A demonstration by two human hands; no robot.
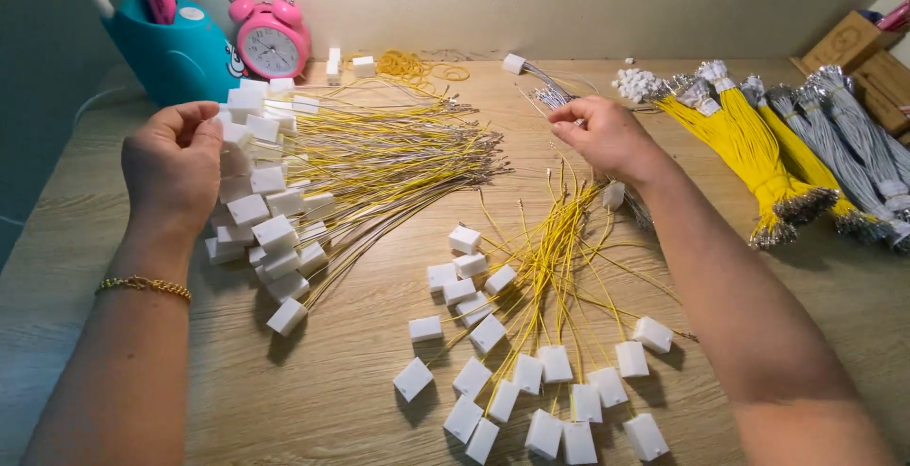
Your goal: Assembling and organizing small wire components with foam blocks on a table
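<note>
My left hand (pixel 173 164) hovers over a pile of white plastic connectors (pixel 261 219) with yellow and grey wires (pixel 398 158) fanned out to the right; its fingers are curled and seem to pinch a connector at the pile's top. My right hand (pixel 604 134) is raised over the table's middle, fingertips pinched on a thin wire end near loose grey wires (pixel 555 94). Below it lies a second loose group of white connectors (pixel 531 381) with yellow wires (pixel 550 257).
Bundles of yellow and grey wires (pixel 787 153) lie at the right. A pink alarm clock (pixel 272 39) and a teal holder (pixel 171 49) stand at the back left, rubber bands (pixel 417 68) behind. A wooden box (pixel 858 44) is in the far right corner.
</note>
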